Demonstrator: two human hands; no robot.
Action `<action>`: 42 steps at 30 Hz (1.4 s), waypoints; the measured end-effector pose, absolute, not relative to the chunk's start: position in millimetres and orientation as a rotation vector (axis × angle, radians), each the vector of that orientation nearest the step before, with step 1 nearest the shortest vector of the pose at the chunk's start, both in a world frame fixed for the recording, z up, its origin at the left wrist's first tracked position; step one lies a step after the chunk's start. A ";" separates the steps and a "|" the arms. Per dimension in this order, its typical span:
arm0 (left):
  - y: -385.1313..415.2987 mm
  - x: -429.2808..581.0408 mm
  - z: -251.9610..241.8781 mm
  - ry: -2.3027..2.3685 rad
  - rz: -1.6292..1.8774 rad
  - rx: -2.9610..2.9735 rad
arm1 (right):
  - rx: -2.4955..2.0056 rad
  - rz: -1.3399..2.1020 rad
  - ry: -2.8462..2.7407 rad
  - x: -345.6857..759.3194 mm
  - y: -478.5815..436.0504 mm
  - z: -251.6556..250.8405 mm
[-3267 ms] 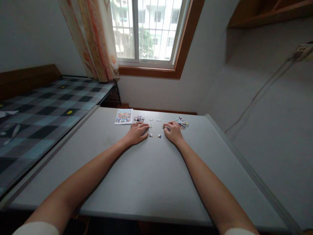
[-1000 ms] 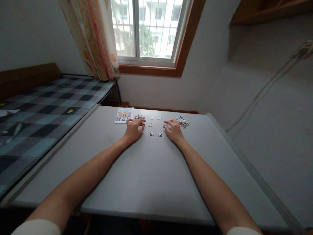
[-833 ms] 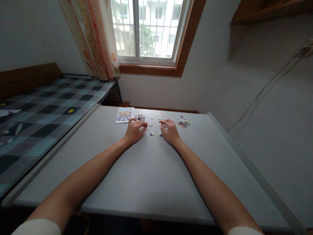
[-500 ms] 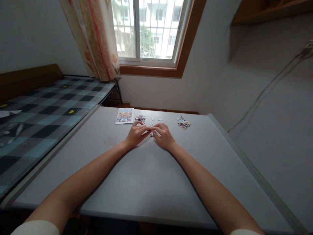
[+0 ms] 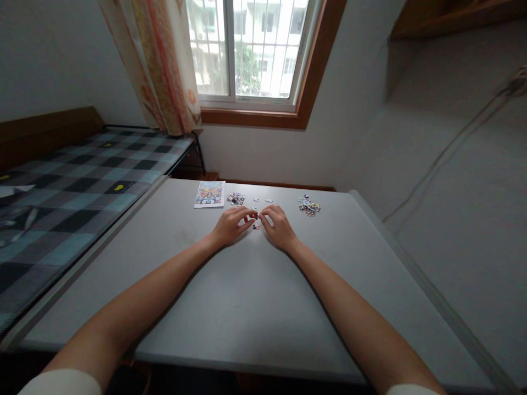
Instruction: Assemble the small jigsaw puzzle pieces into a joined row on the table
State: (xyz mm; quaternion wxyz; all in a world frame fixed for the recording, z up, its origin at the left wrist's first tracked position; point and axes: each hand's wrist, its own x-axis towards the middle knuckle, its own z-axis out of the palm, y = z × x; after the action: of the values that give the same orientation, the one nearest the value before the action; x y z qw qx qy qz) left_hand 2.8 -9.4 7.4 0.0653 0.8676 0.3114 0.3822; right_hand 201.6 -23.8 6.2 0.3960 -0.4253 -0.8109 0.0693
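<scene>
My left hand [image 5: 233,226] is curled over the table, its fingertips closed around a small dark jigsaw piece [image 5: 256,215]. Facing it, my right hand [image 5: 278,227] has its bent index finger and thumb at the same spot; the fingers partly hide what lies between them. Just below the fingertips, another jigsaw piece [image 5: 256,226] with dark and orange patches lies flat. Beyond the hands are loose pale pieces, one of them a light jigsaw piece [image 5: 269,201].
A heap of jigsaw pieces [image 5: 236,198] lies behind my left hand, beside a printed picture sheet [image 5: 209,195]. Farther right is a second heap [image 5: 308,206]. The white table [image 5: 247,307] adjoins a bed with a checked cover [image 5: 82,192]; a window is ahead.
My fingertips have parted slightly, uncovering more of the piece on the table below them. My left index finger has come down and curled inward.
</scene>
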 end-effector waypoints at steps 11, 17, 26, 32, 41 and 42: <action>-6.5 2.4 4.3 1.008 1.127 2.645 | -1.104 0.184 -2.089 203.2 -22.6 4.2; -5.9 1.6 3.8 1.008 1.226 2.622 | -1.089 0.111 -2.059 203.2 -22.6 4.3; -8.3 2.6 7.0 0.973 1.268 2.637 | -1.041 0.037 -2.052 202.9 -21.6 1.7; -9.1 2.1 6.9 0.971 1.250 2.637 | -1.046 0.052 -2.048 202.5 -22.3 2.6; -8.3 1.5 5.7 0.948 1.245 2.655 | -1.029 0.041 -2.046 202.1 -21.0 0.8; -8.5 1.4 5.8 0.946 1.242 2.657 | -1.030 0.042 -2.047 202.0 -21.0 0.8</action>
State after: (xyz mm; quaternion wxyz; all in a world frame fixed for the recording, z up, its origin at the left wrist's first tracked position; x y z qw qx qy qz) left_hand 1.4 -8.5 5.8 0.0299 0.8618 0.3068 0.4030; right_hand 202.0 -21.0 0.8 0.4121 -0.4094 -0.8138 0.0168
